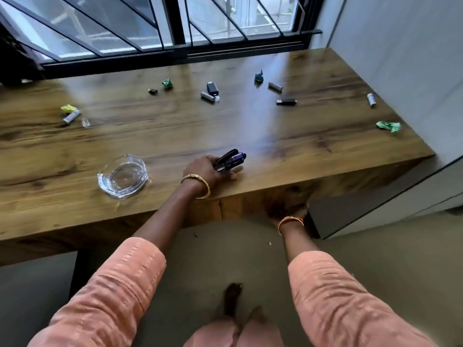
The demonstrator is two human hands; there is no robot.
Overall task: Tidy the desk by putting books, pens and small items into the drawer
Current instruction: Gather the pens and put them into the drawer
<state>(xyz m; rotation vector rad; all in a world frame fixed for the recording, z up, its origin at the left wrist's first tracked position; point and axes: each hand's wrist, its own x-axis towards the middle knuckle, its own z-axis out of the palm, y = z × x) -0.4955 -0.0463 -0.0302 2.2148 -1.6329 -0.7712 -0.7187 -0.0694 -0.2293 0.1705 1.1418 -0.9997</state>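
Note:
My left hand (209, 169) rests near the front edge of the wooden desk (275, 136) and is shut on a bundle of dark pens (231, 157), purple and black, their tips pointing to the right. My right hand (288, 201) is under the desk's front edge, blurred, its fingers against the wooden drawer front (240, 206); whether it grips anything I cannot tell. Small items lie scattered across the far desk: grey batteries (208, 97), a black lighter (212, 88), a black USB stick (286, 101), green crumpled wrappers (388, 126).
A glass ashtray (122, 176) stands left of my left hand. A yellow wrapper with a battery (71, 113) lies at far left. A barred window (175, 26) runs behind the desk; a grey wall (400, 58) closes the right side. My feet (233, 299) are on the floor.

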